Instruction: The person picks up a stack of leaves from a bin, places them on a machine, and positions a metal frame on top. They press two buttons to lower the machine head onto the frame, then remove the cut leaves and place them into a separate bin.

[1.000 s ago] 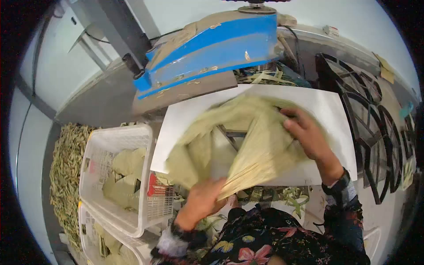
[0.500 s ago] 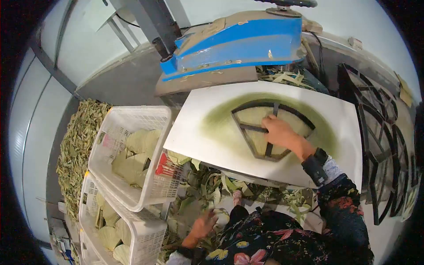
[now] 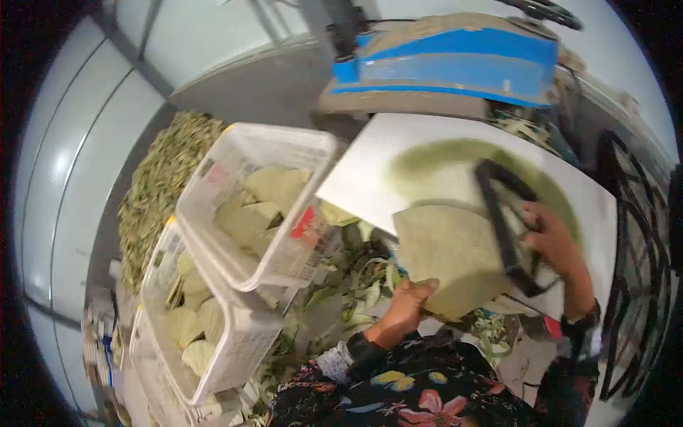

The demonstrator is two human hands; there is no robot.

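Observation:
My left hand (image 3: 407, 307) grips the lower edge of a fan-shaped stack of pale green leaves (image 3: 452, 249), thumb on top. The stack hangs over the front edge of the white board (image 3: 359, 174). To its right, my right hand (image 3: 556, 240) has its fingers wrapped round a black fan-shaped cutting die (image 3: 506, 238). The die is tilted up on its side and blurred by motion. Part of it lies behind the leaf stack. A ring of green residue (image 3: 420, 162) marks the board behind.
A blue press machine (image 3: 448, 67) stands behind the board. At left, white plastic baskets (image 3: 257, 135) hold cut leaf pieces, with a heap of leaf scraps (image 3: 167, 192) beyond. More black dies (image 3: 626, 285) lean at right. Leaf scraps litter the floor beneath the board.
My right hand has lifted and tilted the die from the board, moving it right. My left hand has come up from below and taken hold of the leaf stack. The view has shifted left.

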